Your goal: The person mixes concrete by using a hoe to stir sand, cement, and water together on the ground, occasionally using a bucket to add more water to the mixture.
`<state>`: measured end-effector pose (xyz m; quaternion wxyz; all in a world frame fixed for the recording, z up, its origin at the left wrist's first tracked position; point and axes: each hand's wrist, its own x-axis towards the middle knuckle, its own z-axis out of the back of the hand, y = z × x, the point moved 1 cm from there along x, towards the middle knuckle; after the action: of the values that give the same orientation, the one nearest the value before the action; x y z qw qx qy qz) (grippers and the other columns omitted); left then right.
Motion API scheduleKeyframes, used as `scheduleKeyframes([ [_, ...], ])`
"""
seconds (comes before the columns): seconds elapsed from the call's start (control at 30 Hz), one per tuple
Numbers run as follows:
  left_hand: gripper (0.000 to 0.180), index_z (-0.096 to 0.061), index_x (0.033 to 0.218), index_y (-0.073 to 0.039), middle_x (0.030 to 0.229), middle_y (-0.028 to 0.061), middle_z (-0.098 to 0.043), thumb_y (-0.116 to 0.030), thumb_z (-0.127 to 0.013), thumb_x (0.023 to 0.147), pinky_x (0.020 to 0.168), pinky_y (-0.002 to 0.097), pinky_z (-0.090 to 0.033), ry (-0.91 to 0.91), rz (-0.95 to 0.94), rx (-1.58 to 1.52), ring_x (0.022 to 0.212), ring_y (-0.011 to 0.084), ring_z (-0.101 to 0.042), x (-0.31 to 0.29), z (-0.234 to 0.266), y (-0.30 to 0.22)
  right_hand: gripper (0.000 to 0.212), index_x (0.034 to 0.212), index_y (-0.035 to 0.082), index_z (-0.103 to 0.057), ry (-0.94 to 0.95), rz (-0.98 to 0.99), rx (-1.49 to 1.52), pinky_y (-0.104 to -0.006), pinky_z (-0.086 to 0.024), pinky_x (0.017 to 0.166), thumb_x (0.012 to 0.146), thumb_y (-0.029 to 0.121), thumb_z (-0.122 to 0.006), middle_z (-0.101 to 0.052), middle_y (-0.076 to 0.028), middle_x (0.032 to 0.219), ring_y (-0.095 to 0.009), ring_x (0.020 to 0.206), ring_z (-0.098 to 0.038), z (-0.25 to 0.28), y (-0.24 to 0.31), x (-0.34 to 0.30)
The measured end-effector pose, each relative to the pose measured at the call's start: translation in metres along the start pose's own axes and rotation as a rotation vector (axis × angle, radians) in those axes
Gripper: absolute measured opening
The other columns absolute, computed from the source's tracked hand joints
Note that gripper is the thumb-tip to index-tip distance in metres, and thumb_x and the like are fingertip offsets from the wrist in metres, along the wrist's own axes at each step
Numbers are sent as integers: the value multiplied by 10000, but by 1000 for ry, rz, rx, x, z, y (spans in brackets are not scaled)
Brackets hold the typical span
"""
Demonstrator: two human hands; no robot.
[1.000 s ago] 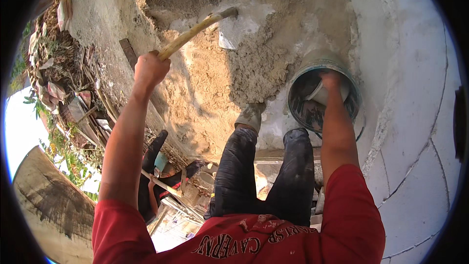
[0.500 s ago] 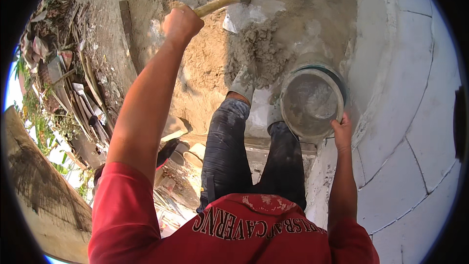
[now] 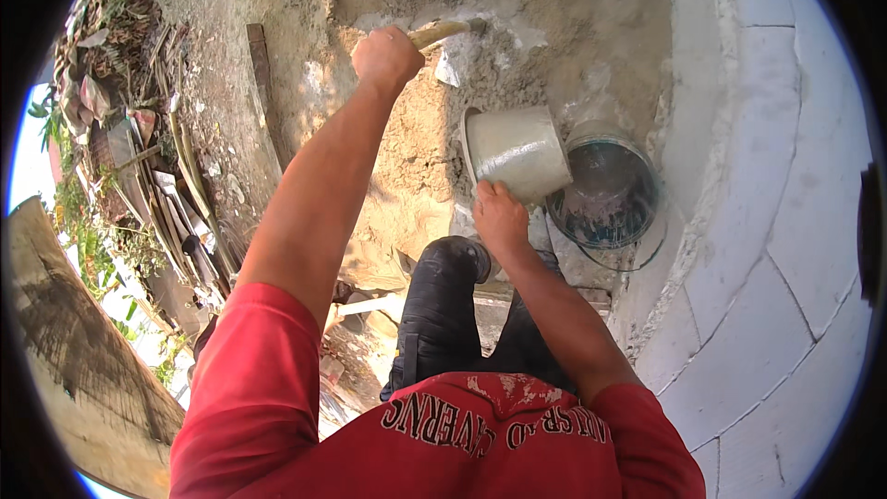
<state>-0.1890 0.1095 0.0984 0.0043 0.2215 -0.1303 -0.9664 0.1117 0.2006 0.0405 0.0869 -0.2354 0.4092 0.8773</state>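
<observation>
My left hand (image 3: 386, 57) is closed round the wooden handle of a hoe (image 3: 439, 33), whose head end rests in the wet grey mortar (image 3: 508, 65). A pale, pointed patch shows just below the handle; I cannot tell whether it is part of the blade. My right hand (image 3: 501, 217) grips the rim of a grey bucket (image 3: 527, 150), tipped on its side with its mouth to the left over the mortar. Its inside is hidden. Just right of it stands a dark teal bucket (image 3: 605, 189), upright, with murky liquid and a wire handle lying at its near side.
A wall of pale blocks (image 3: 748, 222) runs along the right. Dry sand (image 3: 411, 148) lies before my legs. On the left are a narrow plank (image 3: 265, 83), scattered wood and debris (image 3: 176, 212), and a large curved board (image 3: 83, 351).
My right hand has swung the grey bucket left from above the teal bucket and tipped it sideways, uncovering the teal one. My left hand appears further right, still on the hoe.
</observation>
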Motion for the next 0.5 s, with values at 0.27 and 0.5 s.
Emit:
scheduleKeyframes([
  [0.27,308,-742,1038,-37,1029,194,-733,-232,-660,813,848,447,-575,67,48,-118,994,367,-713,15,-21,58,210,1013,5,-539,-450,-358,717,-307,-503,750,872,65,-684,-632,-93,934,-156,819,-608,77,-65,-73],
  [0.5,309,-688,924,4,877,242,-715,-296,-676,853,747,495,-573,-17,-47,-306,831,416,-713,-38,-76,97,348,1110,-43,-527,-488,-609,147,-382,-491,878,845,114,-689,-655,-207,1023,-304,925,-640,114,-140,-118],
])
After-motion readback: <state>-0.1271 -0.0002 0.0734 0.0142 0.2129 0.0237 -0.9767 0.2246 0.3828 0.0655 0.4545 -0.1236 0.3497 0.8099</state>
